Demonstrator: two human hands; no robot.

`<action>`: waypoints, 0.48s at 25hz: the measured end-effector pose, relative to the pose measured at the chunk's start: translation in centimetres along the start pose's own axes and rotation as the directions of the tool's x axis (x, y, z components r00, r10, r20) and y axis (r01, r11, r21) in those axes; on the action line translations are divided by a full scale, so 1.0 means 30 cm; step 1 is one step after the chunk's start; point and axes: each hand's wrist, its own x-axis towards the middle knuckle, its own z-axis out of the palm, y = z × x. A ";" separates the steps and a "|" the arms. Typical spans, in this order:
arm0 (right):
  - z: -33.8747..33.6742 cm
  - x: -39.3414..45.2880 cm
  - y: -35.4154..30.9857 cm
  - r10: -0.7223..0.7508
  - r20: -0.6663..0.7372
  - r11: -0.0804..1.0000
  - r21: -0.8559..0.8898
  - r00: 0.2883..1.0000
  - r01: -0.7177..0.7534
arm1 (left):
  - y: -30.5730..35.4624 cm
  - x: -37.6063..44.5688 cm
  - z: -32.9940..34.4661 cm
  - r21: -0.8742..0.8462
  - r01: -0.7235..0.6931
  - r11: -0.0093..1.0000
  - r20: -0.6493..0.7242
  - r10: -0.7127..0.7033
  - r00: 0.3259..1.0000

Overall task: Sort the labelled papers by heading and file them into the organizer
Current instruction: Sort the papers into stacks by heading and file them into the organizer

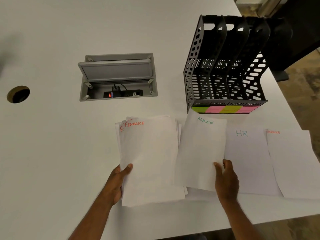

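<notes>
My left hand point(119, 181) grips the lower left edge of a stack of white papers point(150, 158); its top sheet is headed FINANCE in red. My right hand point(226, 179) pinches the lower right corner of a sheet headed ADMIN point(200, 149) in green, held beside the stack. To the right an HR sheet point(247, 158) lies flat on the table, and a second FINANCE sheet point(294, 163) lies at the far right. The black mesh organizer point(225, 66) stands behind them with several upright slots, all without papers. Green, pink and yellow sticky labels point(225, 109) line its front lip.
An open grey cable box point(117, 77) with a power strip is set into the white table point(52, 153) at centre. A round cable hole point(18, 94) sits at far left. The table's right edge runs close beside the organizer; a dark chair point(294, 40) stands beyond it.
</notes>
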 end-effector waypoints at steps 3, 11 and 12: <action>0.015 -0.013 0.054 -0.030 0.017 0.995 -0.092 0.999 0.032 | 0.009 -0.004 -0.029 0.009 0.015 1.000 0.002 -0.015 1.000; 0.042 -0.049 -0.070 -0.043 -0.068 0.994 0.102 0.997 0.050 | 0.048 -0.033 -0.018 0.031 -0.024 0.999 0.015 0.024 1.000; 0.042 -0.065 -0.136 -0.014 0.021 0.965 0.260 1.000 0.008 | 0.043 -0.036 0.000 0.040 -0.028 0.999 0.027 0.027 0.999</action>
